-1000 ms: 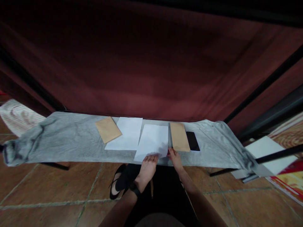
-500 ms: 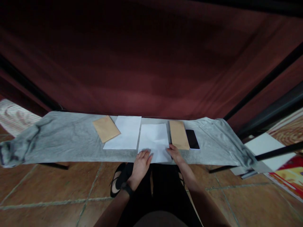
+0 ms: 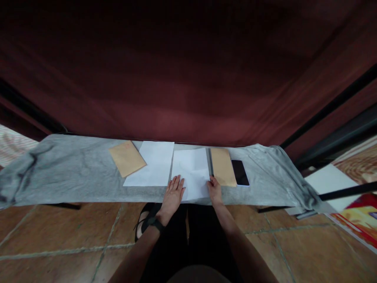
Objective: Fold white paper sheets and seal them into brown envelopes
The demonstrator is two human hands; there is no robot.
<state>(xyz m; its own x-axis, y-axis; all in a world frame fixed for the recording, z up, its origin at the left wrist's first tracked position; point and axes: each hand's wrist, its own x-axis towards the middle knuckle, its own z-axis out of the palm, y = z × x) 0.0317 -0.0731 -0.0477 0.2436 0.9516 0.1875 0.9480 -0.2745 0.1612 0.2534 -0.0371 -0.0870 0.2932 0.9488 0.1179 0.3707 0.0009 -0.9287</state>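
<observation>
A creased white sheet of paper (image 3: pixel 193 165) lies in front of me on the grey cloth. My left hand (image 3: pixel 173 195) rests flat on its lower left part, fingers stretched out. At the sheet's right edge, my right hand (image 3: pixel 215 189) has its fingers closed on the paper; the fingertips show only in part. Just beyond those fingers a narrow dark grey strip (image 3: pixel 210 162) runs between the sheet and a brown envelope (image 3: pixel 223 167). Left of the creased sheet is another white sheet (image 3: pixel 156 163), partly covered by a second brown envelope (image 3: pixel 127 158).
A dark phone (image 3: pixel 240 172) lies right of the right-hand envelope. The grey cloth (image 3: pixel 73 169) covers a narrow bench, with a dark red panel (image 3: pixel 188 98) rising behind it. White boards and a colourful print (image 3: pixel 357 220) stand on the tiled floor at right.
My left hand has moved a little up the sheet and its fingers have straightened. My right hand has shifted slightly upward along the right edge. The view has tilted a little.
</observation>
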